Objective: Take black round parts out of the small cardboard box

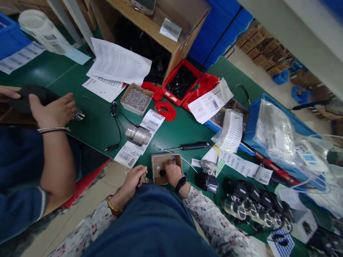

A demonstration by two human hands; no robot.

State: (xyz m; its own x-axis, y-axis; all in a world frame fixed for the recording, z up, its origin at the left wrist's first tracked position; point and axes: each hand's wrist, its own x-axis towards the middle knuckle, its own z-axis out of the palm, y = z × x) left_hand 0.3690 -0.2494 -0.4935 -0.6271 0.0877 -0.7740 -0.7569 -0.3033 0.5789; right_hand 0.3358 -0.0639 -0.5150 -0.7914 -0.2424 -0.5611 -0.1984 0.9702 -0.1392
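My right hand (pixel 173 172) reaches into a small open cardboard box (pixel 154 169) at the table's front edge; its fingers are bent, and a bit of something blue shows at them. Inside the box lies a dark round piece (pixel 162 172). Left of the box, my left hand (pixel 135 177) is held with thumb and fingertips together; what it may hold is too small to tell. Beyond the box lie a metal valve (pixel 138 136) on printed label sheets (pixel 128 154) and a screwdriver with a black handle (pixel 196 145). A valve with a black housing (pixel 207 181) stands to the right.
A co-worker's hands (pixel 53 109) hold a dark object at the left. Behind are a box of screws (pixel 137 99), a red bin of black parts (pixel 182 80) and red cords (pixel 165 110). Several valves (pixel 243 205) and a blue crate (pixel 253 121) stand at the right.
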